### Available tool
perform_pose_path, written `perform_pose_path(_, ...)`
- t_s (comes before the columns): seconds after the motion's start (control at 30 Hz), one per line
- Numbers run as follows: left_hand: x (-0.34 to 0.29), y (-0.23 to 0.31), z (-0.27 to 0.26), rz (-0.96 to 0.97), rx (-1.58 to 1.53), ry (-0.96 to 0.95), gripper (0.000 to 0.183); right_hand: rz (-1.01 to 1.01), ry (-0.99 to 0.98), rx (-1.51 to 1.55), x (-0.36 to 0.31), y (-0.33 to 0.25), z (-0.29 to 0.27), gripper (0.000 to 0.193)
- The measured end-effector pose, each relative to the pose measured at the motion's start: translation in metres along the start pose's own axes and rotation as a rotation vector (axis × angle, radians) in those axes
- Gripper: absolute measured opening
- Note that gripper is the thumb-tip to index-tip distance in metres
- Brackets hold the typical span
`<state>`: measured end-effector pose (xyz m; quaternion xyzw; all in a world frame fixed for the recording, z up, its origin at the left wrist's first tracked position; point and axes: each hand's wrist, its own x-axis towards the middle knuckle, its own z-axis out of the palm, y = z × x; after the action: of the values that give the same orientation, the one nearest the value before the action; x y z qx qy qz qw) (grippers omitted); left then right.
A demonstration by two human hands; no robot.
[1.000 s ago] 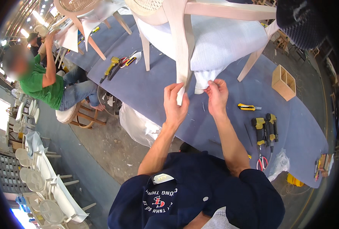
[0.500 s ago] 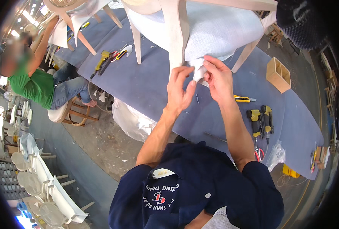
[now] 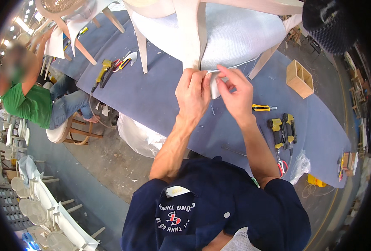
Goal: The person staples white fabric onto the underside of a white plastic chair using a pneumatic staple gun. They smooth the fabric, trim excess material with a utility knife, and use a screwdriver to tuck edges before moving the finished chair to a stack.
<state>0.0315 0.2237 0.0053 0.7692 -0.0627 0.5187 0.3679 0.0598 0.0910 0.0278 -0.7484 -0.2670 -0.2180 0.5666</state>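
Above my hands stands a pale wooden chair (image 3: 189, 35) on the blue-grey table. Its seat (image 3: 244, 35) is covered in light woven fabric. A loose flap of white fabric (image 3: 214, 88) hangs from the seat's near corner, beside the front leg. My left hand (image 3: 192, 94) pinches the flap's left side close to that leg. On the other side, my right hand (image 3: 237, 92) has its thumb and fingers closed on the flap at the seat's lower edge. The exact grip of both fingertips is partly hidden.
On the table (image 3: 160, 96) lie a yellow utility knife (image 3: 264, 108), two staple guns (image 3: 282, 130), red-handled scissors (image 3: 282, 167) and a wooden box (image 3: 299, 78). Another staple gun (image 3: 103, 72) is further left. A person in green (image 3: 28, 104) sits working at another chair.
Both hands have shifted on the flap, up against the seat's edge. The bunched fabric now hangs flatter and narrower between them. The whole view has drifted slightly.
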Motion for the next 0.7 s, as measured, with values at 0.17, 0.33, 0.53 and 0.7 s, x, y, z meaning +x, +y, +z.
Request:
perform_pose_path(0.17, 0.012, -0.01, -0.005, 0.016, 0.006, -0.129, 0.016, -0.405, -0.008, -0.234, 0.028, 0.006, 0.002, 0.021)
perform_pose_path(0.33, 0.004, -0.001, -0.004, -0.095, 0.099, -0.103, 0.016, -0.435, -0.057, -0.276, 0.044, 0.004, 0.005, 0.017)
perform_pose_path(0.53, 0.005, -0.008, 0.001, -0.191, -0.027, -0.027, 0.019, -0.365, 0.03, -0.224, 0.044, 0.0, 0.014, 0.016)
perform_pose_path(0.7, -0.005, -0.02, 0.015, -0.164, -0.081, 0.067, 0.02, -0.402, 0.148, -0.256, 0.034, 0.006, 0.019, 0.017)
